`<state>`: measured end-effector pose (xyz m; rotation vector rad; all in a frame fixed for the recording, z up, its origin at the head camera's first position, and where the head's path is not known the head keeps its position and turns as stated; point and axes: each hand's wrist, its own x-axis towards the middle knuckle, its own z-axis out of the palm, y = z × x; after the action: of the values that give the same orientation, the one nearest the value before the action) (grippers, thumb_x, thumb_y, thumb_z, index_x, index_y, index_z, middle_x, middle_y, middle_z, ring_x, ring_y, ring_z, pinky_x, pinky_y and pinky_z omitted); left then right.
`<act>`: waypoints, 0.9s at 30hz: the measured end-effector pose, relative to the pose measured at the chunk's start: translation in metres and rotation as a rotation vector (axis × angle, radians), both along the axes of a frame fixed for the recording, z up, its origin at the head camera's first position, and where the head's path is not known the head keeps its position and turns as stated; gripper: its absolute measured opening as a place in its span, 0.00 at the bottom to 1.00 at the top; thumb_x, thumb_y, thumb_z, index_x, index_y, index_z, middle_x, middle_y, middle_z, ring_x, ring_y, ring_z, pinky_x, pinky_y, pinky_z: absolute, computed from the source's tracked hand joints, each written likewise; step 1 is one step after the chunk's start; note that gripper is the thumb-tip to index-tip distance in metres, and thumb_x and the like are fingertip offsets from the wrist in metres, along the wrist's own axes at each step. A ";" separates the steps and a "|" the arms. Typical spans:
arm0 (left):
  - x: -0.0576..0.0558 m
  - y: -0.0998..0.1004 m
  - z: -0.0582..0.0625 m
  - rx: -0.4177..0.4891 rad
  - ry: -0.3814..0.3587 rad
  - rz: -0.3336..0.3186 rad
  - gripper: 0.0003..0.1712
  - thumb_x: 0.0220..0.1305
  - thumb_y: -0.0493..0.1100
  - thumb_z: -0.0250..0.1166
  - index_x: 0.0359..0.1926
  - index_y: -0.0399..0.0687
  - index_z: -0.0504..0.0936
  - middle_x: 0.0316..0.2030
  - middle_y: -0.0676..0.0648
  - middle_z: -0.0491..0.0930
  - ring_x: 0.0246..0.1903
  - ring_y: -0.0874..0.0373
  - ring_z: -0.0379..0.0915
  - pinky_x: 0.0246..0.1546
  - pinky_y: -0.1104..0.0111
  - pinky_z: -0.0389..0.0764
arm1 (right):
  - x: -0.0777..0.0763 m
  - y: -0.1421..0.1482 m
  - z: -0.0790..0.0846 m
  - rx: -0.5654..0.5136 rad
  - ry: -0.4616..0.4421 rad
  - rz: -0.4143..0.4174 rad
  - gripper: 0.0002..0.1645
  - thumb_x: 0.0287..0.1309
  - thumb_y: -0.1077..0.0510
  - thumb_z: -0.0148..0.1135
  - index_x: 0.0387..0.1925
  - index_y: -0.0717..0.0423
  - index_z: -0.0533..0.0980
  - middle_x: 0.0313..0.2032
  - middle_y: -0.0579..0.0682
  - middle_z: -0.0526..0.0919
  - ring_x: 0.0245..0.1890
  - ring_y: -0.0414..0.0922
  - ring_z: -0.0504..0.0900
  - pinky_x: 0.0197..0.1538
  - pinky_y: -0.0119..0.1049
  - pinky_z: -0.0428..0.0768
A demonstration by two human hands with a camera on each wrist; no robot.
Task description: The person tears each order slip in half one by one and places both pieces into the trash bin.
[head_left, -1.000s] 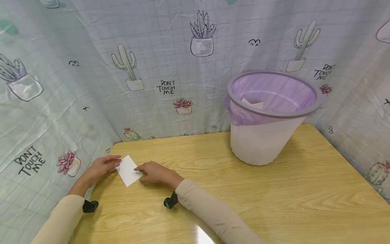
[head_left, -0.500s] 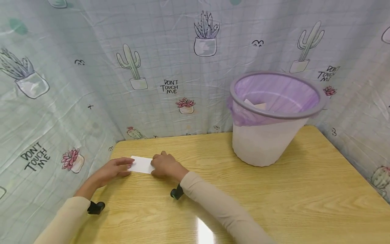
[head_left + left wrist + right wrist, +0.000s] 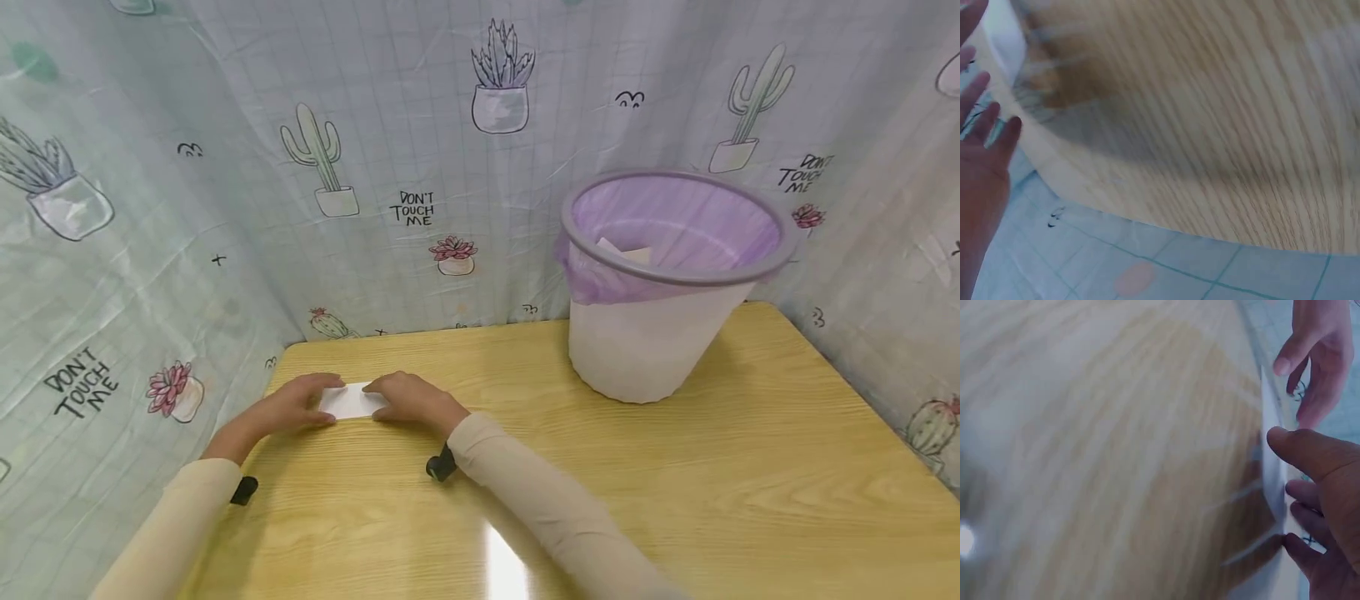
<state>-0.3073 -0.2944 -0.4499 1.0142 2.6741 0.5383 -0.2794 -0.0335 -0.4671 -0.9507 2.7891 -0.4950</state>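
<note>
A small white sheet of paper (image 3: pixel 351 401) lies between my hands near the table's far left corner. Seen in the head view, it is a narrow strip. My left hand (image 3: pixel 298 402) holds its left end, fingers at the far edge and thumb at the near edge. At the opposite end my right hand (image 3: pixel 415 400) holds it likewise. In the right wrist view the right thumb (image 3: pixel 1300 447) overlaps the paper (image 3: pixel 1271 456), with fingers beyond it. The left wrist view is blurred and shows the left hand (image 3: pixel 985 169) beside the paper (image 3: pixel 1007 40).
A white bin (image 3: pixel 633 350) with a purple liner (image 3: pixel 690 225) stands at the back right of the wooden table (image 3: pixel 675 483). Pieces of paper (image 3: pixel 636 256) show inside it. A cactus-patterned curtain (image 3: pixel 240 275) borders the table behind and at both sides.
The paper has turned from a diamond-like position to a narrow strip lying crosswise. Both hands have moved to the right, and the left hand has come round the paper's left end.
</note>
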 end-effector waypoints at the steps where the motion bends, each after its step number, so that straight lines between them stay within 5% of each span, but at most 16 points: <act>1: -0.003 -0.001 -0.002 -0.022 0.016 -0.026 0.34 0.64 0.47 0.73 0.65 0.35 0.76 0.68 0.28 0.67 0.67 0.26 0.60 0.63 0.34 0.64 | 0.000 -0.002 0.000 0.003 0.000 -0.003 0.31 0.71 0.47 0.63 0.71 0.48 0.71 0.68 0.45 0.75 0.68 0.41 0.72 0.68 0.31 0.69; 8: -0.004 -0.007 -0.012 -0.041 0.053 -0.061 0.28 0.64 0.49 0.72 0.61 0.40 0.81 0.66 0.34 0.71 0.66 0.31 0.64 0.63 0.38 0.68 | 0.000 -0.006 -0.001 0.079 0.065 0.013 0.29 0.70 0.46 0.62 0.68 0.50 0.75 0.66 0.46 0.77 0.65 0.41 0.75 0.66 0.30 0.71; 16: 0.009 0.007 -0.004 -0.076 0.085 -0.105 0.16 0.67 0.41 0.69 0.54 0.44 0.85 0.61 0.37 0.77 0.59 0.36 0.74 0.55 0.45 0.78 | 0.003 -0.001 -0.005 0.088 0.166 0.041 0.22 0.69 0.45 0.64 0.59 0.49 0.82 0.59 0.44 0.83 0.58 0.41 0.80 0.62 0.29 0.75; 23: 0.022 0.024 0.001 -0.027 0.160 -0.085 0.13 0.73 0.36 0.61 0.53 0.45 0.87 0.55 0.42 0.84 0.54 0.42 0.80 0.52 0.47 0.80 | 0.010 0.018 0.002 0.057 0.113 0.072 0.19 0.68 0.48 0.66 0.57 0.47 0.84 0.56 0.43 0.85 0.58 0.40 0.81 0.61 0.29 0.76; 27: 0.029 0.033 0.002 0.028 0.189 -0.022 0.12 0.74 0.38 0.61 0.52 0.44 0.87 0.48 0.43 0.87 0.45 0.46 0.84 0.46 0.51 0.83 | 0.011 0.032 0.005 -0.023 0.072 0.057 0.14 0.69 0.52 0.65 0.52 0.47 0.86 0.48 0.41 0.88 0.46 0.35 0.84 0.50 0.25 0.79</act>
<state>-0.2784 -0.2610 -0.4484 1.1542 2.8224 0.5002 -0.2680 -0.0017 -0.4620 -1.0704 2.8162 -0.4960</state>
